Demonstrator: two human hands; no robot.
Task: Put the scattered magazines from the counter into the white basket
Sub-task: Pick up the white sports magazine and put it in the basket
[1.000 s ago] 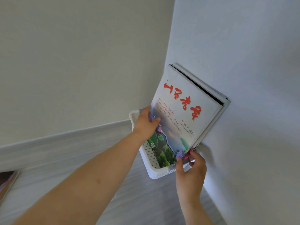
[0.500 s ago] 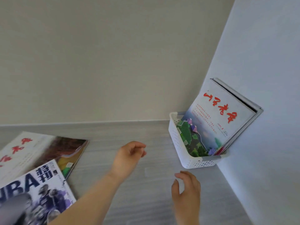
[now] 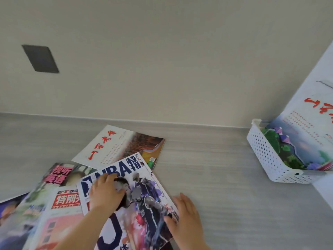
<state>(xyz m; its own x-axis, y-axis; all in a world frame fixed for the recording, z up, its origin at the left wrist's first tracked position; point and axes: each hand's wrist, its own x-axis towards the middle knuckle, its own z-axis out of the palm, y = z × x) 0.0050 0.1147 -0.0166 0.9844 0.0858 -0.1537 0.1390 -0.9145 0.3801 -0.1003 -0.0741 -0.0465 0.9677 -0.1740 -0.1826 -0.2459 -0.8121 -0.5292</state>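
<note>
**While one issue stands in the basket, the NBA cover is next**

Since the grey worktop (image 3: pixel 207 168) carries a loose, overlapping heap at its left, the sensible pick is the copy on top. The white basket (image 3: pixel 266 159) sits well apart at the right, against the side wall, with one magazine (image 3: pixel 297 145) already leaning upright in it.

The NBA magazine (image 3: pixel 144 204) lies uppermost, overlapping the corner of a red-script magazine (image 3: pixel 115 145) behind it. The left hand (image 3: pixel 106 192) rests on its cover, fingers relaxed, gripping nothing. The right hand (image 3: pixel 185 213) lies open at its right edge, thumb touching the cover and fingers out on the worktop. Neither hand has yet closed on it.

To do this well, I would press lightly with the left hand so the glossy cover does not skate. The right fingers can then slide under the free edge and lift the whole copy, spine supported, without dragging the ones below.

Readable writing: "NBA" in large blue letters with "特刊" beside it. A red banner magazine (image 3: pixel 66 201) to the left shows "特别". A pink-lettered magazine (image 3: pixel 59 174) shows "英语". The basket's copy bears red brush script, cut off by the frame.
</note>
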